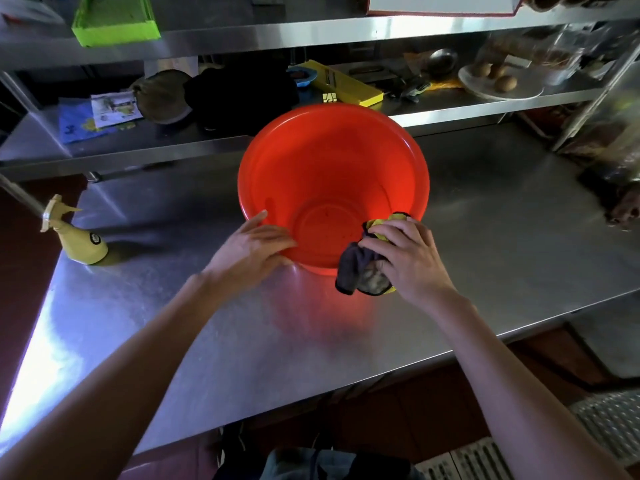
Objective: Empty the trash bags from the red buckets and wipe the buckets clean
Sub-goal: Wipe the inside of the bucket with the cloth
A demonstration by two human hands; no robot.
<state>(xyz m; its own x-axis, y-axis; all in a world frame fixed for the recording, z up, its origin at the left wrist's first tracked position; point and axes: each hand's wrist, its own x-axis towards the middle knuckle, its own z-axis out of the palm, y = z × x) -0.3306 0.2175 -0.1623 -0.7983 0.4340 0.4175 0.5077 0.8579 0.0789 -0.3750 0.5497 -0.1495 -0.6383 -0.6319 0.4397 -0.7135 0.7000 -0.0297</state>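
Note:
A red bucket (332, 168) stands upright on the steel table (214, 334), empty inside, with no bag in it. My left hand (254, 249) rests flat against its near left outer wall, fingers straight. My right hand (407, 256) grips a crumpled dark and yellow cloth (363, 270) and presses it against the bucket's near right rim and outer wall. Part of the cloth is hidden under my fingers.
A yellow spray bottle (81, 239) stands at the table's left edge. Behind the bucket a low steel shelf (114, 150) carries papers, a dark bundle, a yellow box (346, 86) and a plate of round brown items (498, 79). A green tray (114, 19) sits on the upper shelf.

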